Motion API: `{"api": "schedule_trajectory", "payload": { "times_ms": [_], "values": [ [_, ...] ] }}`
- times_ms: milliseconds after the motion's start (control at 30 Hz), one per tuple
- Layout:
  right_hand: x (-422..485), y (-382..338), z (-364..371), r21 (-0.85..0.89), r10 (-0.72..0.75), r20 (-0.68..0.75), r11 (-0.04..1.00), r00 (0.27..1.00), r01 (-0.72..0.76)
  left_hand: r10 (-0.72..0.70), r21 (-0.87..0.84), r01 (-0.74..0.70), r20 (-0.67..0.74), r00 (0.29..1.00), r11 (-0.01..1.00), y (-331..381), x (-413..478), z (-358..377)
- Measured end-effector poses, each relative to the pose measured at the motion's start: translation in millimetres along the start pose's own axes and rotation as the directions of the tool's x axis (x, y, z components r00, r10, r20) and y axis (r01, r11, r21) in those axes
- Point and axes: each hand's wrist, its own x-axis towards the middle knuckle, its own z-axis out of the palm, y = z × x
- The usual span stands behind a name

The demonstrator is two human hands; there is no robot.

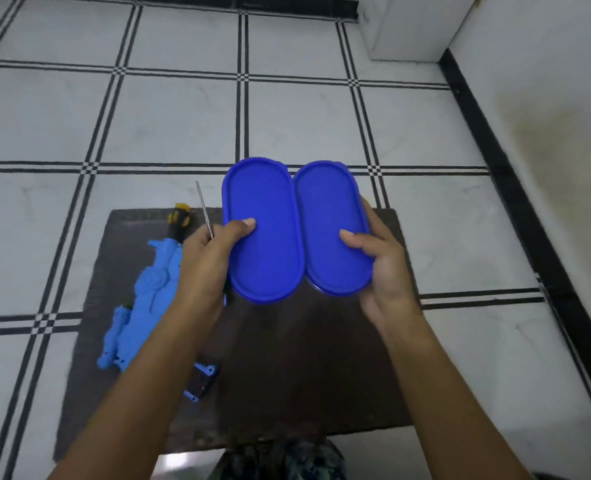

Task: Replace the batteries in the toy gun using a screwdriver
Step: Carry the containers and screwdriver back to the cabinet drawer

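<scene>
While your left hand [214, 251] pinches the screwdriver [204, 209] and one blue box [263, 230], your right hand [373, 261] grips the other box [332, 226]. Lower both onto the mat [287, 358], right of the toy gun [145, 299] lying at its left edge.

L hand [207, 261] & R hand [379, 271] hold two blue lids [294, 226] side by side above dark mat [287, 358]; L also grips screwdriver [204, 209].

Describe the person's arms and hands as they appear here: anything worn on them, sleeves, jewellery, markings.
Both forearms are bare up to the bottom edge of the picture, with no sleeves in view. The left hand and the right hand wear no gloves, and no rings, watch, bracelets or markings show on either. The fingernails are short and unpainted.
</scene>
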Motion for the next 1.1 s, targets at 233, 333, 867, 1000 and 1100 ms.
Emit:
{"api": "schedule_trajectory", "payload": {
  "times_ms": [233,333,867,1000,1100],
  "values": [
    [-57,-159,77,0.001,0.015,0.009,1.0,1.0,-0.015,-0.035,0.004,0.035,-0.007,0.999,0.999,156,-79,22],
    [-84,-218,109,0.026,0.004,0.026,1.0,1.0,-0.004,-0.008,0.005,0.008,-0.006,1.0,1.0,222,-116,27],
    [-153,-293,211,0.043,0.07,0.256,0.996,0.964,-0.083,0.024,-0.134,-0.052,-0.202,0.979,0.99,339,-243,-21],
    [-157,-280,248,0.042,0.104,0.311,0.992,0.945,-0.122,0.034,-0.163,-0.072,-0.228,0.973,0.984,349,-247,-58],
    [-159,-265,278,0.031,0.137,0.331,0.987,0.934,-0.156,0.04,-0.146,-0.081,-0.268,0.963,0.986,356,-241,-91]
  ]
}}
